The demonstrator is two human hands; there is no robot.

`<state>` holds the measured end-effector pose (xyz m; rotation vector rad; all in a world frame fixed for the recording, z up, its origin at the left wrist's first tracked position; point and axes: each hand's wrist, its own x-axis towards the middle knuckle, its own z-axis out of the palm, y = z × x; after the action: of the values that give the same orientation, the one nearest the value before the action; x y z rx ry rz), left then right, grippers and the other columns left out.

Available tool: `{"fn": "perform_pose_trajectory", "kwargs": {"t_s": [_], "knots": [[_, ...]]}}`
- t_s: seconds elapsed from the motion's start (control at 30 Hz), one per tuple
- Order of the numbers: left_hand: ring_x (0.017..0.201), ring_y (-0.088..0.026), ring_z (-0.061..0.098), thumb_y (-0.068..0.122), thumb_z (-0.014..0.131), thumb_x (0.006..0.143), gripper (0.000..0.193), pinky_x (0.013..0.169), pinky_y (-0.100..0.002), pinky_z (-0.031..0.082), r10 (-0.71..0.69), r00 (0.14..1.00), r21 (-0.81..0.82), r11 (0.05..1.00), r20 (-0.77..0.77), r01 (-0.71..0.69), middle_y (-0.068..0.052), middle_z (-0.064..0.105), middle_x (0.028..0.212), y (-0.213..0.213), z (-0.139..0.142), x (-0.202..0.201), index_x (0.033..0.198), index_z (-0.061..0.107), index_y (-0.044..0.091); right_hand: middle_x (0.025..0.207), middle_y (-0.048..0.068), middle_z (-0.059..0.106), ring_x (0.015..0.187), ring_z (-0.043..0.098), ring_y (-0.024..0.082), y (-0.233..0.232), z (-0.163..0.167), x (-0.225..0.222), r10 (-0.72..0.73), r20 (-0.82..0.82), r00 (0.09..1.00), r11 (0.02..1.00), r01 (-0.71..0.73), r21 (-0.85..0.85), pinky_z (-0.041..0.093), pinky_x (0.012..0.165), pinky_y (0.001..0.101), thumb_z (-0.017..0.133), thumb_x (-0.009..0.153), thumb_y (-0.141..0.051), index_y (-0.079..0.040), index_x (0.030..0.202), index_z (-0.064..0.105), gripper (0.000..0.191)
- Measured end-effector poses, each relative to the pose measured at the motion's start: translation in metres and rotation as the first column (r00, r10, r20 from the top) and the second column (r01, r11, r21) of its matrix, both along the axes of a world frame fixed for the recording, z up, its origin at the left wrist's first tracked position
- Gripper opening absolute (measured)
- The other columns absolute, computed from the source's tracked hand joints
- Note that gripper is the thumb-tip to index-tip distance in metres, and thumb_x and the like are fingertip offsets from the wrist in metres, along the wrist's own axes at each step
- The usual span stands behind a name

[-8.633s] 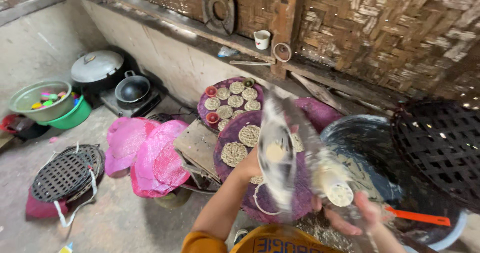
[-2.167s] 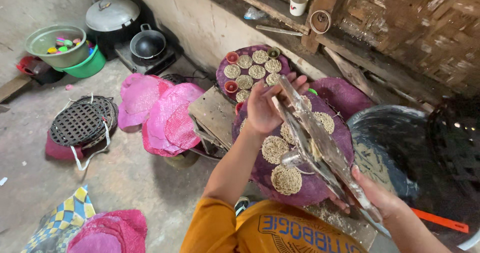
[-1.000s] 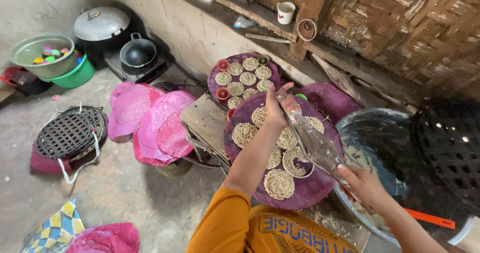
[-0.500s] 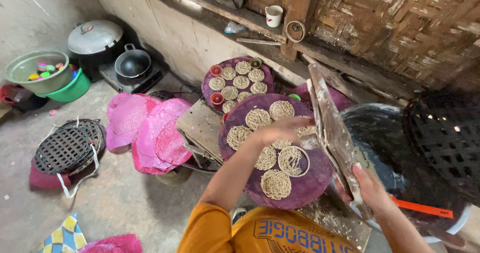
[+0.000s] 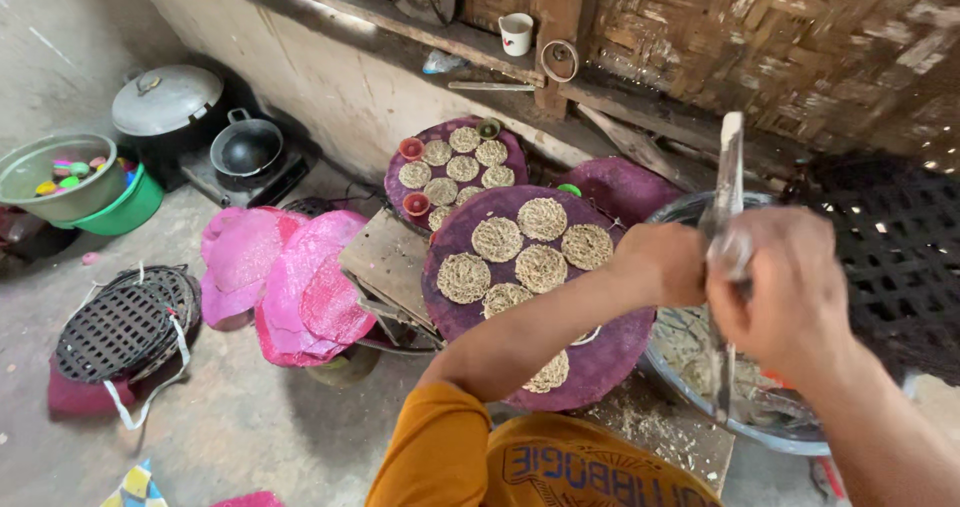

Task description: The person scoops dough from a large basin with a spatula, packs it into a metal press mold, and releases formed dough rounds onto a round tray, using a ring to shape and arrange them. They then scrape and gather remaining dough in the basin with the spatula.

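Both hands have left the purple tray (image 5: 600, 367) of noodle discs (image 5: 497, 239): right hand (image 5: 785, 287) grips the upright flat tool (image 5: 727, 207), left hand (image 5: 665, 264) seemingly closed beside it.

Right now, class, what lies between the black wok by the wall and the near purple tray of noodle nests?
In the head view, between the black wok and the near purple tray lie pink mesh covers and a small wooden board.

Soft daylight falls from above, dim along the wall beyond the hands. The right hand (image 5: 775, 287) is motion-blurred; the left hand (image 5: 662, 263) slightly. Bright specks pierce the weave at far right. Edges bend outward.
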<state>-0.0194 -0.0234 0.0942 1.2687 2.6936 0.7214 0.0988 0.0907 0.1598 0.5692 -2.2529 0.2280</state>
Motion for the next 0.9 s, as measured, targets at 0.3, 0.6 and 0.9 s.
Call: {"fn": "perform_pose_trajectory", "kwargs": {"t_s": [0.3,0.6,0.9], "knots": [[0.079,-0.036,0.073,0.032,0.075,0.073,0.030,0.081,-0.050,0.057,-0.295,0.946,-0.069,0.955,-0.136,0.288,-0.014,0.075,0.086,-0.062,-0.058,0.036,0.090,0.070,0.007,0.086,0.008,0.067,0.078,0.069,0.023,0.084,-0.028,0.036,0.087,0.636,0.766,0.932,0.163,-0.324,0.057,0.072,0.0386,0.077,0.077,-0.012,-0.003,0.118,0.049,0.050],[0.141,-0.042,0.054,0.023,0.091,0.065,0.074,0.125,-0.061,0.025,-0.376,0.918,0.537,0.752,-0.127,0.382,-0.019,0.068,0.138,-0.075,-0.102,-0.007,0.133,0.066,0.008,0.101,0.009,0.066,0.097,0.065,0.024,0.200,-0.107,0.075,-0.144,0.240,0.960,0.231,0.269,-0.935,0.053,0.090,0.0437,0.069,0.093,-0.009,-0.006,0.130,0.050,0.041],[0.122,-0.035,0.059,0.018,0.091,0.069,0.112,0.101,-0.050,0.046,-0.761,0.512,0.830,0.061,0.399,-0.555,-0.019,0.050,0.155,-0.038,-0.083,0.005,0.162,0.030,0.015,0.133,0.007,0.063,0.135,0.060,0.028,0.109,-0.138,0.046,0.448,-0.407,0.796,-0.337,-0.271,-0.901,0.047,0.116,0.0466,0.067,0.101,-0.005,-0.016,0.135,0.053,0.039]]}}
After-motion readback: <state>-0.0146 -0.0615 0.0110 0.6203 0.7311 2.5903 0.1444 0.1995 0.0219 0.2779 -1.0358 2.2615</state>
